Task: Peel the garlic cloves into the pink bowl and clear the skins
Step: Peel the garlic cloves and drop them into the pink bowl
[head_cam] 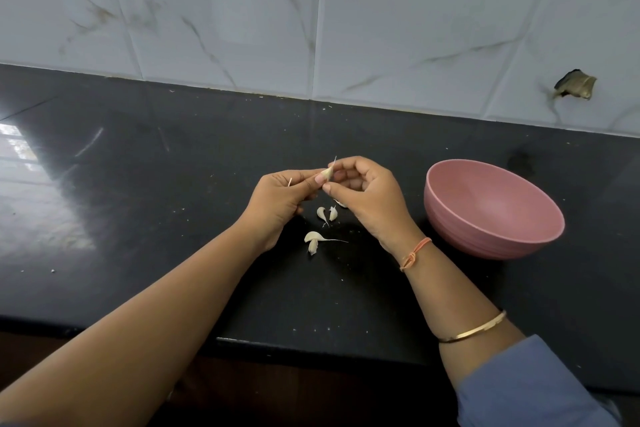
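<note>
A small white garlic clove [327, 172] is pinched between the fingertips of my left hand [282, 204] and my right hand [367, 198], held above the black counter. A thin strip of skin sticks up from its top. Several unpeeled cloves lie on the counter below my hands: a pair [326, 213] just under the fingers and another pair [312, 241] nearer to me. A further clove [341, 203] is partly hidden under my right hand. The pink bowl [491, 210] stands to the right of my right hand and holds nothing.
The black counter [156, 184] runs to a white marbled tile wall [311, 10] at the back. A hole in a tile [575, 84] shows at the far right. The counter's front edge [311, 345] is close to me. Small crumbs dot the surface.
</note>
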`<state>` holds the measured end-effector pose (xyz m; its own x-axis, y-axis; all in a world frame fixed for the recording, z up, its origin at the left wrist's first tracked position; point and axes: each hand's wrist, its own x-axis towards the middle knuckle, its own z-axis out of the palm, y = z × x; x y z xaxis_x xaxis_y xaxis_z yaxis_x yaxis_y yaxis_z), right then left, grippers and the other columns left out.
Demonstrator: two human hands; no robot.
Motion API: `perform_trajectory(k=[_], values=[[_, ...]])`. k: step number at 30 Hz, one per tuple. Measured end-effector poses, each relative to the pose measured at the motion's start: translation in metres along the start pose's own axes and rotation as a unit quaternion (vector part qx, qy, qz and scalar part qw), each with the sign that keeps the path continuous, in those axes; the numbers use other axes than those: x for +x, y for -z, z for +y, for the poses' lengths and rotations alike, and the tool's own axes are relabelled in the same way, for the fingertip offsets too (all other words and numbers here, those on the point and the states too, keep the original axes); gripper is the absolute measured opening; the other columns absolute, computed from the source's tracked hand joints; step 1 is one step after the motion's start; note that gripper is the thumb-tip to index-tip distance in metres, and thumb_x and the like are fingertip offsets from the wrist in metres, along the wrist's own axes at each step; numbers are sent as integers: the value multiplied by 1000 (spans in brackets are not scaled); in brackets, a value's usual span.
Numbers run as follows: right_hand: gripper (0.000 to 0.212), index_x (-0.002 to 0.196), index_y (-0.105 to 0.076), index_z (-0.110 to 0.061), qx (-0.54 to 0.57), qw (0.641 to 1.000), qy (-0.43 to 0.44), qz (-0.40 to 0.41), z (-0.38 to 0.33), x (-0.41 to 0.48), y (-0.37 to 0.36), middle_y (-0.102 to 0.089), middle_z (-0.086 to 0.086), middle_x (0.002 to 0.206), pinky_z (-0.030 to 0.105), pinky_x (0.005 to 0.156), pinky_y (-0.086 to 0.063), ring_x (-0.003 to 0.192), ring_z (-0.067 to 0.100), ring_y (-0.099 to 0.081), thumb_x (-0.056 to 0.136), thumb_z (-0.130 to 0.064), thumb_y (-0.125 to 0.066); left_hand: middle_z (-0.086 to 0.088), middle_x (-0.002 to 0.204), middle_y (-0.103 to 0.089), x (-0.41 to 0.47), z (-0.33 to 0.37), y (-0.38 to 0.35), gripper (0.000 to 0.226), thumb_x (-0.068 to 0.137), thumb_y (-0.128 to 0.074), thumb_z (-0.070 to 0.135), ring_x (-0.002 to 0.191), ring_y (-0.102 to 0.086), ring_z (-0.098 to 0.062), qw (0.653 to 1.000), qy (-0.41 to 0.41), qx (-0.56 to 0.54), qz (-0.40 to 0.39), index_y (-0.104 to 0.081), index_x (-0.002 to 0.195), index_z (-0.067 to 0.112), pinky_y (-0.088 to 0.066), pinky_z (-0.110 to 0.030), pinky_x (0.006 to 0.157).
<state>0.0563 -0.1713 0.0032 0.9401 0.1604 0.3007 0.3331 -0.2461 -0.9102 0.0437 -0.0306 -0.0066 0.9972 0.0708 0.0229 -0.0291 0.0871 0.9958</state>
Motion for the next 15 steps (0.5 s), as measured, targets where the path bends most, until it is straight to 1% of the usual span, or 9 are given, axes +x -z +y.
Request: perform_trajectory(k=[2, 3, 5, 7, 9, 13, 15], values=[[21, 89, -65, -21, -14, 1000, 22, 1, 0, 0, 0, -68, -4, 82, 22, 71, -55, 77, 7, -65, 78, -6, -72, 13, 59, -61, -1, 0, -1, 11, 88, -63, 18, 56, -50, 5, 1000, -5, 9, -4, -73, 84, 21, -35, -10, 47], [21, 89, -65, -22, -24, 999, 28, 2, 1, 0, 0, -67, -5, 80, 23, 72, -56, 76, 7, -66, 78, -6, -73, 12, 60, -61, -1, 0, -1, 11, 88, -63, 18, 55, -50, 5, 1000, -6, 12, -4, -72, 83, 21, -36, -11, 47], [19, 89, -66, -20, -33, 999, 33, 6, 2, 0, 0, -68, -5, 79, 26, 72, -56, 77, 9, -67, 78, -6, -73, 5, 68, -63, 0, 0, -1, 12, 88, -64, 18, 55, -50, 5, 1000, -11, 13, -1, -73, 80, 21, -36, -11, 48], [17, 90, -68, -18, -29, 999, 26, 12, 2, 0, -1, -69, -3, 78, 23, 70, -55, 77, 10, -68, 79, -7, -72, 2, 73, -65, 0, -1, -1, 13, 87, -64, 18, 56, -49, 4, 1000, -17, 17, 3, -73, 78, 22, -37, -12, 48], [15, 88, -70, -18, -13, 1000, 14, 12, 2, 0, 0, -69, -3, 77, 20, 67, -53, 74, 8, -67, 78, -7, -73, 3, 72, -67, 1, -3, -1, 14, 87, -64, 17, 55, -49, 4, 999, -26, 22, 7, -73, 77, 21, -37, -12, 48], [16, 82, -71, -19, 38, 999, -16, 13, 3, 1, 0, -70, 3, 77, 24, 68, -55, 72, 10, -66, 76, -4, -74, 8, 67, -68, 0, -4, -3, 15, 88, -64, 13, 55, -51, 5, 998, -56, 40, 15, -73, 79, 20, -38, -11, 50], [14, 83, -71, -14, 67, 997, -32, 20, 2, 1, -2, -70, 8, 79, 24, 67, -55, 70, 11, -66, 75, -3, -74, 13, 62, -68, -1, -4, -4, 14, 88, -63, 10, 56, -54, 8, 996, -75, 49, 17, -72, 82, 19, -39, -7, 53]])
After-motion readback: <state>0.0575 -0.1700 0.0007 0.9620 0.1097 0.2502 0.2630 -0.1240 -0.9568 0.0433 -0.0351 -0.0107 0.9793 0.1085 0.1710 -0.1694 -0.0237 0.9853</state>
